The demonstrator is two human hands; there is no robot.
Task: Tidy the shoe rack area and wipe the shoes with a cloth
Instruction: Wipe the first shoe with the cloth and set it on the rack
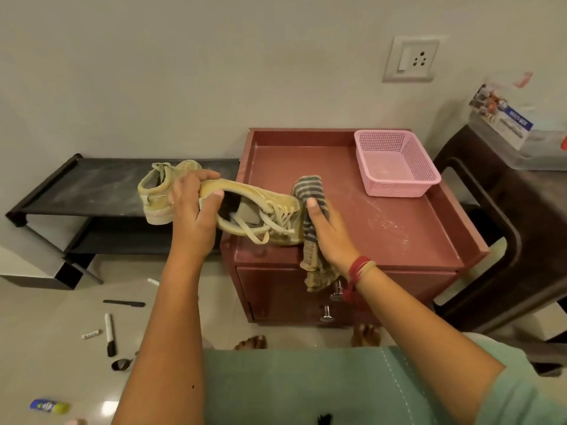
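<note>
We clamp our left grip [191, 216] on a tan lace-up shoe [260, 204], our right grip [326, 237] on a grey-striped cloth [310, 188] at its toe. The blue label [518, 121] on a clear plastic box [541, 154] reads "MULTI BOX".

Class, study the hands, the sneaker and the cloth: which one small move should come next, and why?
Probably sweep the striped cloth along the tan sneaker from toe toward the laces. The right hand holds the cloth against the toe, the left hand grips the sneaker at its collar, and the upper looks soiled.
</note>
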